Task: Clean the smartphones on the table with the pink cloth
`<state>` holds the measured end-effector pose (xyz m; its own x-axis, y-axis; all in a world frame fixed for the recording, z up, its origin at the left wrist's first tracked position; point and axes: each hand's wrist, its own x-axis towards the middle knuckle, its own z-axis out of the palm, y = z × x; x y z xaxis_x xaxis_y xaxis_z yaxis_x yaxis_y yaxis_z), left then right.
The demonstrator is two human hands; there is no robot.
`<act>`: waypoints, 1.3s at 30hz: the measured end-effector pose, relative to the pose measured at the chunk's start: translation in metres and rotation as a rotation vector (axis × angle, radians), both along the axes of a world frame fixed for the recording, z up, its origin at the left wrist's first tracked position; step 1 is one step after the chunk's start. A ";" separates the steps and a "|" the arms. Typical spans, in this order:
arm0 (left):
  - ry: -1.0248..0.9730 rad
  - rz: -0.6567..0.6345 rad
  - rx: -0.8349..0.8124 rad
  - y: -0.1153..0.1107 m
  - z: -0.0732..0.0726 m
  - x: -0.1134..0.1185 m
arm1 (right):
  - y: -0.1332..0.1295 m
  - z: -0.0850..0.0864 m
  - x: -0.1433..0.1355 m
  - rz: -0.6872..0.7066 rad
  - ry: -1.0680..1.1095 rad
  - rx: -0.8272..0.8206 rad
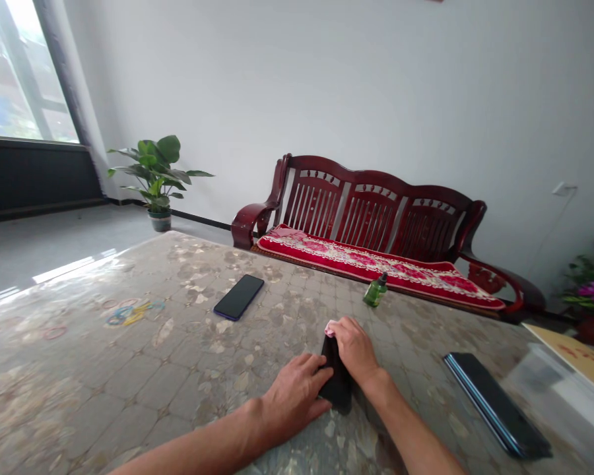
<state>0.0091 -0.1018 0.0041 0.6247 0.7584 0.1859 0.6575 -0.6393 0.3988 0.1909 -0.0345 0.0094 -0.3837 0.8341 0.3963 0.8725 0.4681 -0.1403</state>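
A dark phone-like slab [337,389] is tilted on the patterned tabletop [143,369], near the front middle. My left hand [299,389] grips its left side, with fingers over the dark face and thumb low at the edge. At the slab's upper end, my right hand [354,346] pinches a small pinkish-white cloth or tissue [331,328] against it. Part of the slab is hidden behind my fingers. Farther back on the table lies a dark phone [239,297], flat. A green bottle [375,291] with a black top stands beyond my right hand.
Several dark phones in a stack [497,402] lie at the right, beside a clear plastic box [559,389] and a yellowish card [579,356]. Coloured rubber bands [131,313] are on the left. Behind the table are a red wooden bench [371,204] and a potted plant [159,178].
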 end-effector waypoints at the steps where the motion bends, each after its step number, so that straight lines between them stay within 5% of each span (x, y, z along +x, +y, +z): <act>1: 0.003 -0.003 0.001 0.000 0.000 0.000 | 0.002 0.000 -0.001 -0.017 -0.003 0.001; 11: -0.019 0.004 0.030 -0.001 -0.004 0.000 | -0.052 0.001 0.018 0.145 -0.008 -0.002; 19: 0.005 0.022 0.039 -0.001 -0.006 0.001 | -0.013 -0.012 0.020 -0.049 0.062 0.087; 31: -0.077 0.052 0.069 -0.002 -0.013 -0.009 | 0.000 -0.009 0.001 0.082 0.153 -0.007; 39: -0.093 0.028 0.012 0.000 -0.014 -0.009 | -0.025 -0.010 0.022 0.275 0.118 -0.052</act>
<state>0.0002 -0.1022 -0.0095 0.5830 0.7727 0.2511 0.6356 -0.6262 0.4515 0.2133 -0.0590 -0.0002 -0.5522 0.7254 0.4111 0.6899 0.6744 -0.2632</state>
